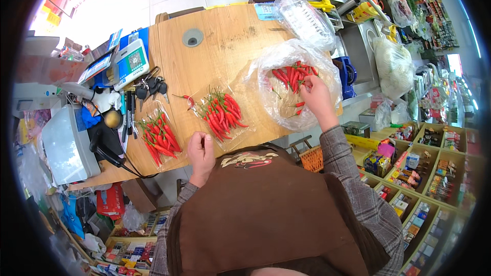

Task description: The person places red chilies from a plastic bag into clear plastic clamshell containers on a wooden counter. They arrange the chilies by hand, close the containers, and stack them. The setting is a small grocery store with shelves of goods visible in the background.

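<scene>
My right hand (317, 94) reaches into an open clear plastic bag (274, 113) on the right of the table. Its fingertips are bent against the red chili peppers (292, 76) in the bag; whether they grip one is hidden. My left hand (201, 153) rests curled at the table's near edge, with nothing seen in it. Just beyond it, a bunch of red chilies (222, 115) lies on a flat clear plastic bag (239, 138). A single chili (187, 98) lies at that bag's left corner. Farther left is a clear bag of chilies (160, 138).
Keys (153, 87), pens (129, 109) and a payment-code stand (132, 63) are on the left, beside a scale-like device (63, 145) and a black cable. A pack of clear plastic bags (307, 19) lies at the far right, near a metal sink (362, 53). A cable grommet (192, 37) sits in the wooden tabletop (230, 57).
</scene>
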### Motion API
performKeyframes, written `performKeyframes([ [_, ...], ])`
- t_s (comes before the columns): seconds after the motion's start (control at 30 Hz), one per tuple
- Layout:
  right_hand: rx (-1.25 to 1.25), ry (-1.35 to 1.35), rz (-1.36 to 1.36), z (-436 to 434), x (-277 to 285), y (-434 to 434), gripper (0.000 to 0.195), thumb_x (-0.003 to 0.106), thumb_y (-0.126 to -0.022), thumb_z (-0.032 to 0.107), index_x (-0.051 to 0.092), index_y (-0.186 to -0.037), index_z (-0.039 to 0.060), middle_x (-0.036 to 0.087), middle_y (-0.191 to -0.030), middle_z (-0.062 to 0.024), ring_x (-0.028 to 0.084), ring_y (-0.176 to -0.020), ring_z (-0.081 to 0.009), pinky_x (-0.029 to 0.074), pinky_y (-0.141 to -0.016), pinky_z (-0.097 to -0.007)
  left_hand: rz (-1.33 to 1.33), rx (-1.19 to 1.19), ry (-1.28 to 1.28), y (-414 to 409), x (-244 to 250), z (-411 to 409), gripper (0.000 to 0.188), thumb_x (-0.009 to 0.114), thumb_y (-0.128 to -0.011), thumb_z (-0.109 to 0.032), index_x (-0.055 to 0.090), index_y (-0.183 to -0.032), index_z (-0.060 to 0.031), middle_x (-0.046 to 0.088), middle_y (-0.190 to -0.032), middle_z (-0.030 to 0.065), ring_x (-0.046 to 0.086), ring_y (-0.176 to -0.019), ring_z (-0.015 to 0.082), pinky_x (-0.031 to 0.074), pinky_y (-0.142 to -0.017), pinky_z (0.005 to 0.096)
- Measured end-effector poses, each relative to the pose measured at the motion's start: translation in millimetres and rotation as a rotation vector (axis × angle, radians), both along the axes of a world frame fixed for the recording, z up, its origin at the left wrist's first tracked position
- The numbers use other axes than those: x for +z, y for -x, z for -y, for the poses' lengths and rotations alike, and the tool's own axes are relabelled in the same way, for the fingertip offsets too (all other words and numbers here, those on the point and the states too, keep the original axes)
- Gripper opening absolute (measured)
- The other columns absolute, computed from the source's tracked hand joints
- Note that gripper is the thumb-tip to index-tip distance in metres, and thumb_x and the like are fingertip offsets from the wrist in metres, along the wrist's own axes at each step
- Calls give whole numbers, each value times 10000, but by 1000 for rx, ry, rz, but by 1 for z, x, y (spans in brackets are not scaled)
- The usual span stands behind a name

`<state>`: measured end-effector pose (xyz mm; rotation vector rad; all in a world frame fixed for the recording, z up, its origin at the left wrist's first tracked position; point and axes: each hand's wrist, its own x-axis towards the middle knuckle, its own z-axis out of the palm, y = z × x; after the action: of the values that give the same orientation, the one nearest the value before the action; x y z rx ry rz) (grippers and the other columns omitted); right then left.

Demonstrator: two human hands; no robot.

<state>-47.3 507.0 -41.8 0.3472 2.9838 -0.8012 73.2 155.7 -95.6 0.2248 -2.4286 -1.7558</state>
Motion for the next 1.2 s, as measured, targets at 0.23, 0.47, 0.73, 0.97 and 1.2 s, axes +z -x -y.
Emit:
performKeyframes([
  [0.23, 130, -124, -203, 1, -12, 28, 354, 708, -807, 149, 624, -1139, 57, 602, -1054, -177, 605, -996, -368, 508, -855, -429, -107, -16, 208, -2, -25, 0, 201, 545, -947, -157, 511, -797, -28, 452, -689, 103, 469, -630, 246, 392, -587, 363],
  [0.47, 355, 7, -261, -26, 1, 29, 213, 700, -793, 51, 645, -999, 49, 627, -996, -121, 632, -860, -307, 520, -757, -401, -108, 58, 302, 0, -21, -2, 189, 565, -922, -146, 506, -789, -25, 456, -681, 106, 468, -603, 250, 389, -569, 364],
  [0.73, 115, 1015, -213, 16, 44, 18, 241, 698, -877, 48, 630, -1102, -7, 624, -919, 9, 578, -742, -58, 491, -653, -215, -89, 122, 331, 1, -19, -14, 145, 616, -859, -115, 526, -781, -33, 485, -682, 93, 500, -584, 221, 404, -537, 343],
  [0.97, 552, 776, 368, 118, 10, -12, 255, 691, -881, 194, 623, -1019, -9, 641, -863, -109, 617, -710, -163, 510, -652, -304, -49, 137, 262, 1, -9, -15, 175, 669, -839, -163, 548, -794, -45, 515, -669, 51, 521, -538, 150, 429, -497, 287],
  [1.2, 755, 281, 46, 175, 3, -19, 242, 674, -860, 219, 569, -888, 2, 613, -877, -194, 620, -816, -398, 504, -722, -471, -95, 124, 232, -1, -21, -8, 168, 690, -813, -171, 573, -824, -51, 521, -667, 49, 514, -536, 159, 429, -498, 295],
])
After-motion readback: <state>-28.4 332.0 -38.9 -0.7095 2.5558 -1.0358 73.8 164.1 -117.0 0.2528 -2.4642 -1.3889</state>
